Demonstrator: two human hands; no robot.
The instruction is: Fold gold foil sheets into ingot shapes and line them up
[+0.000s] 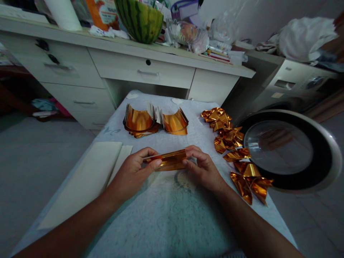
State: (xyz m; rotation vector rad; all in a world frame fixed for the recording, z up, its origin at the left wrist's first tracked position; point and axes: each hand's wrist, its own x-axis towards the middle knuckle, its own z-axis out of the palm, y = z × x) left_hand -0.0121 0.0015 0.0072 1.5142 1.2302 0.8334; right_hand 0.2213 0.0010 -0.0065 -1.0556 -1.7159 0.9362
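Note:
A shiny gold foil sheet (pixel 172 161), bent into a long narrow shape, is held just above the cloth-covered table. My left hand (pixel 138 168) pinches its left end between thumb and fingers. Its right end is gripped by my right hand (pixel 202 166), also with thumb and fingers. Beyond the hands lie two stacks of curved gold sheets, a left stack (pixel 139 120) and a right stack (pixel 174 122), side by side. Several folded gold foil pieces (pixel 229 138) form a row along the table's right side.
White paper sheets (pixel 80 182) lie at the table's left. Behind stands a white counter (pixel 172 59) with drawers, bearing a cut watermelon (pixel 139 21), a paper roll (pixel 63 14) and plastic bags. An open round washer door (pixel 279 147) juts beside the table's right edge.

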